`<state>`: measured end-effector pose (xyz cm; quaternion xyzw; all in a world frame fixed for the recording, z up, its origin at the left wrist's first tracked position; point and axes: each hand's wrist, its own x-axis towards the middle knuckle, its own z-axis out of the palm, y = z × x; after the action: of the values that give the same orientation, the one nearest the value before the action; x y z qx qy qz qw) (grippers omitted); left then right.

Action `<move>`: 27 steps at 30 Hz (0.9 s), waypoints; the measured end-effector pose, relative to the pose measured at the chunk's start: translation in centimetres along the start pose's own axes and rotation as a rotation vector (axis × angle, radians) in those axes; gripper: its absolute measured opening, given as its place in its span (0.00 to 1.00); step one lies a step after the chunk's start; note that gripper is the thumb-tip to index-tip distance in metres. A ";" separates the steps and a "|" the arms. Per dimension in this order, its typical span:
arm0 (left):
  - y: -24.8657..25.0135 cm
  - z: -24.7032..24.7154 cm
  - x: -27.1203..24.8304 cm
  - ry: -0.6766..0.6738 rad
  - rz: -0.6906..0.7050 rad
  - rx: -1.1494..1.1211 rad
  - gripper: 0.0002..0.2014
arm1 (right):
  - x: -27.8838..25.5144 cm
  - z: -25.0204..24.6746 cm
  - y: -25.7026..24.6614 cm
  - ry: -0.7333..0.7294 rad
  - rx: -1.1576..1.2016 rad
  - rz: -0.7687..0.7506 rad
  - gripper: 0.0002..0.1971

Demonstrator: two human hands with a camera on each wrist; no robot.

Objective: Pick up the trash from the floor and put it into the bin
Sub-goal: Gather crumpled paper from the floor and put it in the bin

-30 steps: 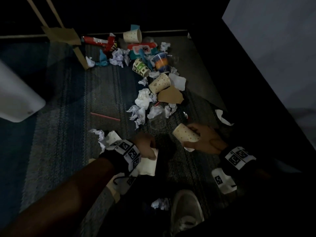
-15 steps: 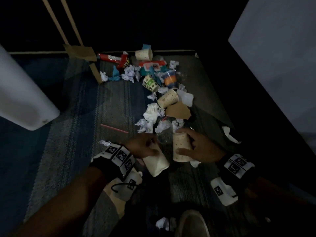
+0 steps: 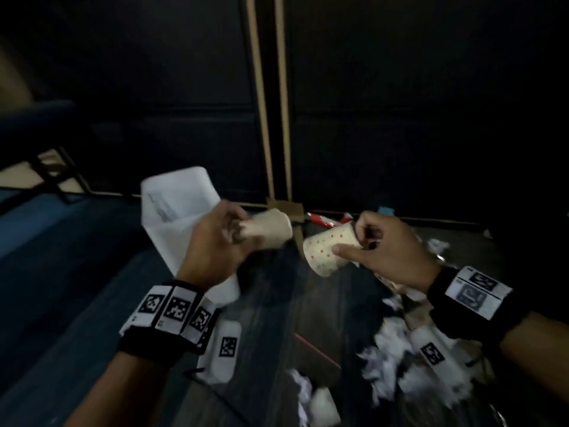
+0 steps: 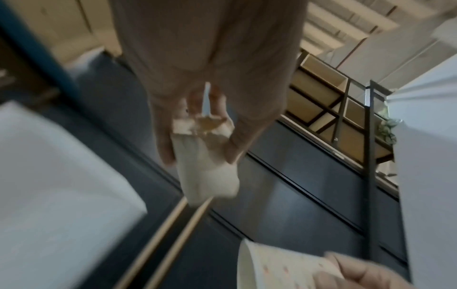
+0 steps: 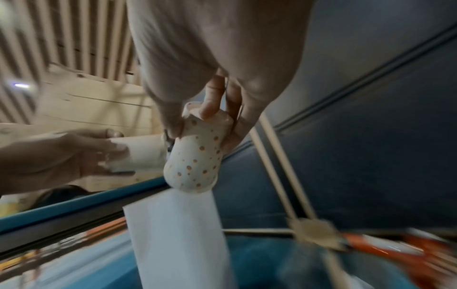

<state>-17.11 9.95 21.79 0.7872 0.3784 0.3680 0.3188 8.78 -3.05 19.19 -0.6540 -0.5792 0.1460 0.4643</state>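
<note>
Left hand [image 3: 215, 241] grips a plain paper cup [image 3: 271, 228] and right hand [image 3: 388, 245] grips a red-dotted paper cup [image 3: 328, 251] — both cups are held in the air above the floor [image 3: 268, 328], nearly touching. The white bin [image 3: 178, 211] stands just beyond the left hand, by the floor's far edge; crumpled paper [image 3: 388, 352] litters the floor below the right wrist.

The floor [image 3: 92, 272] is dark carpet, blue at the left and grey-striped toward the middle. Crumpled white paper [image 3: 391, 355] lies heaped on it at the lower right, with another wad [image 3: 303, 388] and a pale cup [image 3: 323, 406] just beside it. A thin red straw [image 3: 317, 349] lies nearby. Against the far wall sits a red wrapper [image 3: 323, 219] (blurred), beside a brown cardboard piece [image 3: 286, 209].
</note>
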 end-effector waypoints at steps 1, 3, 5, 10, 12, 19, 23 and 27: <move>0.1 -2.0 1.1 0.099 0.009 0.015 0.18 | 1.9 0.9 -0.9 0.011 0.006 -0.035 0.23; -0.2 -5.5 3.1 0.279 0.004 0.081 0.18 | 5.4 3.0 -2.8 0.032 0.002 -0.097 0.22; -1.0 -8.1 4.8 0.417 0.008 0.167 0.18 | 8.7 5.4 -4.4 0.046 0.001 -0.131 0.22; -4.4 -10.5 8.1 0.561 -0.049 0.308 0.17 | 14.8 12.3 -7.9 0.089 -0.007 -0.166 0.23; -6.0 -10.5 8.8 0.574 -0.092 0.306 0.17 | 16.1 14.9 -9.0 0.093 0.000 -0.163 0.22; -9.8 -10.0 10.8 0.473 -0.201 0.328 0.09 | 18.5 20.5 -10.0 0.006 -0.085 -0.092 0.11; -10.7 -9.8 10.9 0.350 -0.180 0.293 0.18 | 17.1 19.6 -9.8 -0.072 -0.147 -0.148 0.09; -10.0 -9.3 9.6 0.368 -0.100 0.295 0.19 | 15.0 17.8 -7.9 -0.050 -0.111 -0.167 0.06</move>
<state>-24.14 25.09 22.08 0.7251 0.5185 0.4298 0.1437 -4.81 17.32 21.10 -0.6240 -0.6504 0.0908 0.4234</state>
